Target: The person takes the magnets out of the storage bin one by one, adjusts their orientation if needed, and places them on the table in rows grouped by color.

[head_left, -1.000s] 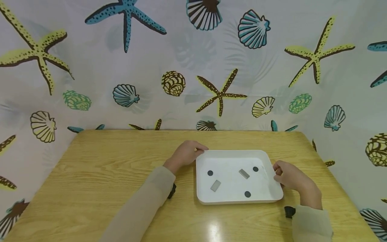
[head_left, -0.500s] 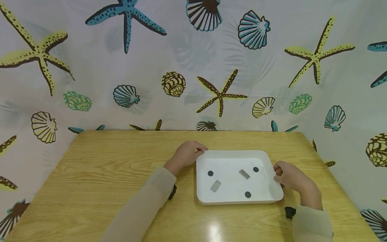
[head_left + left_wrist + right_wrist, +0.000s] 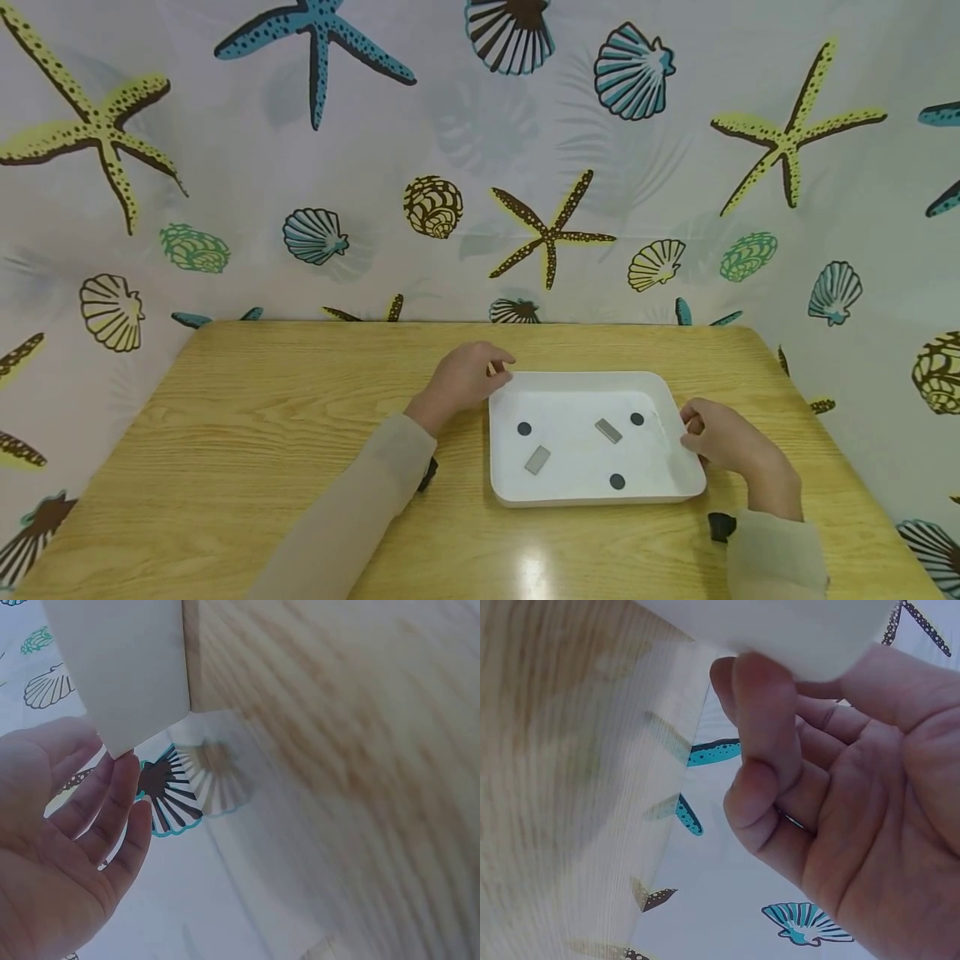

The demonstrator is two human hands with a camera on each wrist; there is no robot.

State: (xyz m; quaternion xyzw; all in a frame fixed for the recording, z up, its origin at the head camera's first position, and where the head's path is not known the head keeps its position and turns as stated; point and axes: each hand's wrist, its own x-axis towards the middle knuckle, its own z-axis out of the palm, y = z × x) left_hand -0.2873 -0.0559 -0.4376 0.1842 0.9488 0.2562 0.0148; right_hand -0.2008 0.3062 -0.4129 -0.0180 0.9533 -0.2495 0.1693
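A shallow white tray (image 3: 572,454) rests on the wooden table, right of the middle. Inside lie a dark disc (image 3: 524,428) at the left, another dark disc (image 3: 637,419) at the back right and a third disc (image 3: 617,482) near the front. Two grey rectangular bars (image 3: 608,431) are also in it. At the tray's back left corner is my left hand (image 3: 465,375), index finger raised off the rim and thumb beside it. In the left wrist view its fingers (image 3: 124,795) are loosely bent by the tray corner. My right hand (image 3: 722,435) pinches the tray's right rim.
The wooden table (image 3: 300,375) extends widely to the left of the tray. Behind and at both sides hangs a white cloth (image 3: 360,150) printed with starfish and shells. Each wrist wears a black device (image 3: 722,526) below the beige sleeve.
My left index finger has lifted from the tray's rim, opening a gap to the thumb. The right hand, the tray and its contents keep their places.
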